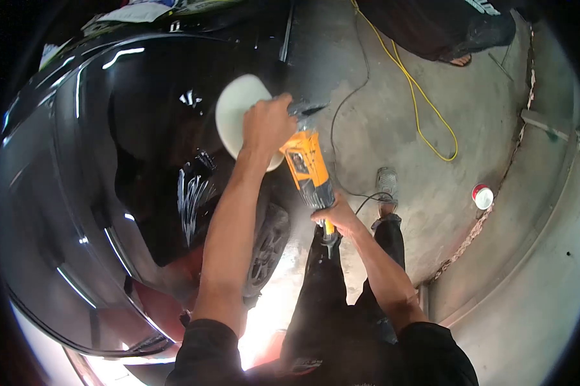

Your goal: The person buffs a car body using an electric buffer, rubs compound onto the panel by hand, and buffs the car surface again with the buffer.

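Note:
My left hand [265,125] is wrapped over the front end of an orange and black power polisher [308,164], just behind its round white pad [232,112]. Around the rear handle of the same tool closes my right hand [342,215]. The pad is tilted beside the glossy black side of a car [148,135]; whether it touches the paint I cannot tell. White streaks [192,202], like smeared polish, mark the panel left of my left forearm. A smaller white patch [190,98] lies higher up.
A car wheel [268,254] is below the panel. A dark cable [333,132] and a yellow cord [425,103] lie on the concrete floor. Another person [444,29] in dark clothes is at the top right. A red and white tub [483,197] stands by the wall [528,238].

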The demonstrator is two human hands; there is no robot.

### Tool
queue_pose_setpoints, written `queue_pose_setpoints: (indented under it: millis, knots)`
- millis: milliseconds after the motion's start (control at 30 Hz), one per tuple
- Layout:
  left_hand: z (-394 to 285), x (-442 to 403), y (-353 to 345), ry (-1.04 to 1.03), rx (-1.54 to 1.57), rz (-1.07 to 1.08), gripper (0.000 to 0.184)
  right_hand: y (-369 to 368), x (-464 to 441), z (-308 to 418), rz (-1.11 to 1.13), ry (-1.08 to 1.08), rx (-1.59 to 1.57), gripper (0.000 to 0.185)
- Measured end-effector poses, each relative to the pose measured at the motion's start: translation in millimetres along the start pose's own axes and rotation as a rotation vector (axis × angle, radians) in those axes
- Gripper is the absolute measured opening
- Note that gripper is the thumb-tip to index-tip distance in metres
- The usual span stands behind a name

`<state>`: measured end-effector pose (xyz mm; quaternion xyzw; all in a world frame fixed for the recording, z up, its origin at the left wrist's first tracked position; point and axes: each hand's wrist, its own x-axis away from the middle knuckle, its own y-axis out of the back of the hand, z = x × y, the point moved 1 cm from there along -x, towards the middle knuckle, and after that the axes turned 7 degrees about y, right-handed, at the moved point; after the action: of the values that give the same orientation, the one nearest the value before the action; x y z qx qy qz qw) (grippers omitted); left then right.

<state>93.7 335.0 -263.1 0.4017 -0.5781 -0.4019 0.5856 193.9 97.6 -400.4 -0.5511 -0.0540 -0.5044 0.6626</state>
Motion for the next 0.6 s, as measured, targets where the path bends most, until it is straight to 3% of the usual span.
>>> queue_pose_setpoints:
  millis: [200, 333, 467, 500, 533, 600]
  knots:
    - [14, 10, -60, 0.030, -0.026, 0.133, 0.032, 14, 17, -40, 0.013, -0.125, -0.068, 0.073]
    - [5, -30, -60, -0.048, -0.038, 0.126, 0.031, 36, -37, -72, -0.019, -0.051, 0.083, 0.071]
    - [-12, -80, -58, -0.128, -0.040, 0.019, 0.030, 32, -64, -5, -0.104, -0.038, -0.128, 0.051]
    - [-15, -90, -56, -0.149, -0.031, 0.026, 0.031, 36, -75, 2, -0.097, -0.027, -0.107, 0.050]
    - [-17, -96, -58, -0.168, 0.020, -0.070, 0.016, 40, -86, 9, -0.090, -0.016, -0.086, 0.049]
    - [-16, -108, -62, -0.187, 0.001, -0.090, 0.017, 42, -91, 10, -0.077, -0.014, -0.071, 0.049]
